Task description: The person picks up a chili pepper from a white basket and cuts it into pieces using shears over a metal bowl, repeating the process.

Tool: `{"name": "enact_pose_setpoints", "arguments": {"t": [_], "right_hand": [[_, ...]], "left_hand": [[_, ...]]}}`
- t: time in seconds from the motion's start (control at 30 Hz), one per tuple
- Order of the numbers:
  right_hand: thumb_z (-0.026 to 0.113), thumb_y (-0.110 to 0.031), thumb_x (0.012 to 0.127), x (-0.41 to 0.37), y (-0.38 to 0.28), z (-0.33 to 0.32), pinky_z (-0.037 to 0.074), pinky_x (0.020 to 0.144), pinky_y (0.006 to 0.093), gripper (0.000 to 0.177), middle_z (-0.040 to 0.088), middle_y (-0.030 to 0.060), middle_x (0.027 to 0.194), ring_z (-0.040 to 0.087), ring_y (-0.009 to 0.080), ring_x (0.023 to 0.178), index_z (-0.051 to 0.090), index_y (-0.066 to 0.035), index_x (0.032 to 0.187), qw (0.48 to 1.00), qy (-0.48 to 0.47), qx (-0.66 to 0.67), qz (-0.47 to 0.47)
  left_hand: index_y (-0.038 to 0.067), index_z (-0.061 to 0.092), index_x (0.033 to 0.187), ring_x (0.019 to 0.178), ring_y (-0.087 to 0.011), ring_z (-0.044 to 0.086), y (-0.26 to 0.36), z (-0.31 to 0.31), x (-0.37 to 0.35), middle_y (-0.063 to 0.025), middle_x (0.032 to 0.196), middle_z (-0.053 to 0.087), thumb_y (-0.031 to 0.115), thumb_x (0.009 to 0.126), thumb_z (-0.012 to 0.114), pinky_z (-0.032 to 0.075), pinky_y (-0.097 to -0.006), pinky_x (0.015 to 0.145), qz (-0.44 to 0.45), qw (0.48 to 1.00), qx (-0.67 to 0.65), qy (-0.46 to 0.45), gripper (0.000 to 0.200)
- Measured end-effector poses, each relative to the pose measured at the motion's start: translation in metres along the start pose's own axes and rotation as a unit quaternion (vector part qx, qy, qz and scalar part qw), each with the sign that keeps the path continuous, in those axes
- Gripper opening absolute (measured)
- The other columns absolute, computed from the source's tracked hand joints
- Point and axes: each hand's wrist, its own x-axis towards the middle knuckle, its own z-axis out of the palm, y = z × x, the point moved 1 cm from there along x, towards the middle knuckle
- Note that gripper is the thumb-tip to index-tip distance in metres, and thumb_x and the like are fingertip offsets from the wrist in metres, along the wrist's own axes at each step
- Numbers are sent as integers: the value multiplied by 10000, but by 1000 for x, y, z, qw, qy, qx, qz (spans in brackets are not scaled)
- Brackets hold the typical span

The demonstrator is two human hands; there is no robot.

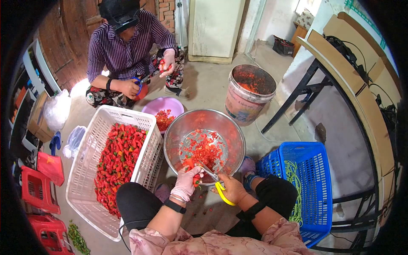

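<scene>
My left hand (188, 182), in a thin pale glove, is closed around red peppers (188, 162) at the near rim of a steel basin (170, 131). Yellow-handled scissors (221, 193) are gripped in my right hand (232, 189), their blades reaching to the peppers beside my left fingers. Chopped red pepper pieces (203, 146) lie on the bottom of the basin. To the left stands a white plastic crate (83, 170) heaped with whole red peppers (117, 165), a few of them greenish.
Across from me a crouching person (127, 55) holds blue-handled scissors (138, 85) and red peppers over a pink bowl (180, 106). A red-stained bucket (242, 102) stands behind the basin. On the right are a blue crate (314, 170) with green beans and a table (340, 68). Red stools (38, 191) sit left.
</scene>
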Motion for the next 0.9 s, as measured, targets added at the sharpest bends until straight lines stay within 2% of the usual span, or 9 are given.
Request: {"name": "enact_pose_setpoints", "arguments": {"t": [0.17, 0.3, 0.4, 0.47, 0.57, 0.77, 0.9], "right_hand": [[705, -353, 716, 0, 8, 8, 470, 583, 390, 519, 585, 197, 772, 597, 343, 672, 494, -39, 1072, 999, 41, 6, -26], [711, -352, 713, 0, 1, 5, 473, 571, 382, 503, 594, 191, 744, 603, 342, 669, 509, -35, 1048, 1000, 5, -1, 11], [713, -350, 718, 0, 4, 6, 477, 591, 359, 496, 599, 179, 754, 613, 307, 670, 522, -27, 1042, 1000, -3, 1, 21], [707, -351, 731, 0, 10, 6, 478, 629, 324, 489, 604, 154, 753, 616, 241, 679, 530, -25, 1049, 995, -5, 102, -14], [691, -344, 753, 0, 4, 1, 470, 679, 308, 489, 600, 146, 784, 602, 203, 723, 522, -10, 1068, 986, -50, 158, 15], [653, -345, 785, 0, 8, 2, 463, 729, 320, 525, 583, 180, 885, 596, 245, 804, 474, 15, 1122, 990, -54, 126, 20], [654, -344, 783, 0, 1, -2, 464, 726, 319, 538, 582, 185, 890, 596, 255, 805, 459, 12, 1137, 992, -58, 112, 19]], "left_hand": [[34, 560, 918, 614, -145, 578, -1, -3, 2, -64, 769, 620, 91, 826, 570, 460, -280, 470, -21, 998, -51, -16, 109], [40, 560, 938, 623, -150, 578, -4, -7, 5, -65, 793, 625, 112, 833, 569, 460, -284, 478, -50, 996, -73, 3, 127], [41, 561, 947, 621, -155, 578, -2, -6, 5, -69, 795, 628, 118, 839, 566, 457, -284, 475, -59, 995, -83, 13, 133], [43, 560, 942, 617, -156, 577, -3, -9, 7, -69, 789, 627, 120, 841, 564, 456, -284, 472, -57, 995, -82, 18, 127], [46, 558, 930, 609, -157, 577, -7, -15, 12, -68, 775, 624, 122, 843, 563, 453, -284, 468, -49, 995, -86, 21, 116], [53, 553, 908, 596, -153, 575, -2, -10, 6, -61, 744, 615, 127, 842, 568, 446, -286, 463, -38, 996, -80, 24, 100], [61, 555, 908, 593, -151, 573, 1, -5, 3, -53, 737, 612, 142, 837, 581, 444, -288, 468, -50, 997, -54, 3, 110]]}}
